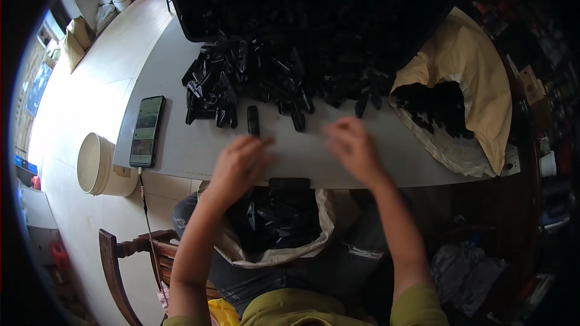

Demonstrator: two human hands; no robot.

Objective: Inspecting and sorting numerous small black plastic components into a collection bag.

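Black plastic parts (226,78) lie heaped on the grey table (199,148) in the upper middle of the frame, with more in the open sack (329,220) at lower centre. The two hands are apart: the left hand (240,166) is just below a single upright black piece (252,121), the right hand (352,148) right of centre. Both blur; whether either grips anything cannot be told.

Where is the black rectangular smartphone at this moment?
In the head view, the black rectangular smartphone lies at the left end of the grey tabletop, just right of the round cream bucket.
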